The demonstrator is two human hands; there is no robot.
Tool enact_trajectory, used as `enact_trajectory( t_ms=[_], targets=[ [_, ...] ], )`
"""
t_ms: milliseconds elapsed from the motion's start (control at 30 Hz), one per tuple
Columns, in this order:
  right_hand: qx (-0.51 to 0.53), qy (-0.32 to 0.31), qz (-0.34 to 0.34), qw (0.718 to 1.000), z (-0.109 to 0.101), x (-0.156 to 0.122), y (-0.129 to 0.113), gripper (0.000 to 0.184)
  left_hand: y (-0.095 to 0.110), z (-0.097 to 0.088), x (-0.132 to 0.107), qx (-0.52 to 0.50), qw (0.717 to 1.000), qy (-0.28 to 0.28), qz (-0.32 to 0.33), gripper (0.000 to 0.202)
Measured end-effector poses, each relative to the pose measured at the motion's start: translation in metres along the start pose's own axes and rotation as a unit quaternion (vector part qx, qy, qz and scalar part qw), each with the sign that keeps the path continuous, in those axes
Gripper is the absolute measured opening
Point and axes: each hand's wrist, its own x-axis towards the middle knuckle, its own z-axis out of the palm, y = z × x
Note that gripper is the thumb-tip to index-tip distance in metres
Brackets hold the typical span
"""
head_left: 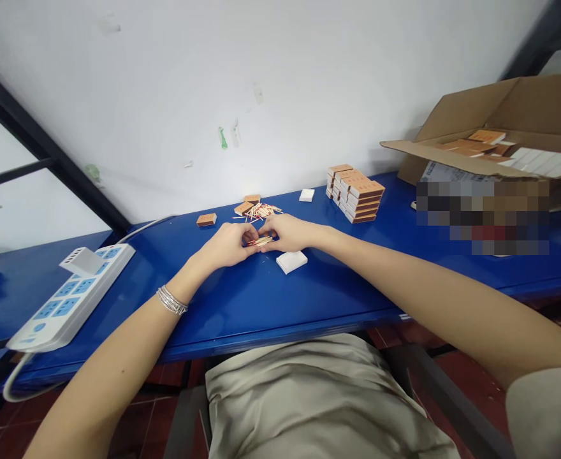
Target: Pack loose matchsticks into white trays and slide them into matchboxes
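Note:
Between my two hands is a small bunch of matches [262, 241] with pale sticks and red heads, low over the blue table. My left hand [230, 245] curls its fingers round the red-headed end. From the other side, my right hand [287, 233] pinches the bunch with thumb and fingers. Just in front of the right hand lies a white matchbox tray [291, 261]. A loose pile of matches [264, 211] is spread behind my hands, beside brown matchbox sleeves [243, 208]. Parts of the bunch are hidden by my fingers.
A stack of matchboxes [357, 194] stands right of centre, near another white tray [306, 195]. One matchbox [206, 220] lies to the left. An open cardboard box [452, 162] holds more matchboxes at the right. A power strip [77, 293] with its cable occupies the left side.

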Motion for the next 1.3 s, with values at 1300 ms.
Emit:
enact_trajectory(
  t_ms=[1300],
  targets=[
    [-0.062, -0.040, 0.062, 0.995, -0.035, -0.018, -0.032, 0.016, 0.030, 0.001, -0.005, -0.094, 0.993, 0.069, 0.008, 0.022]
  ],
)
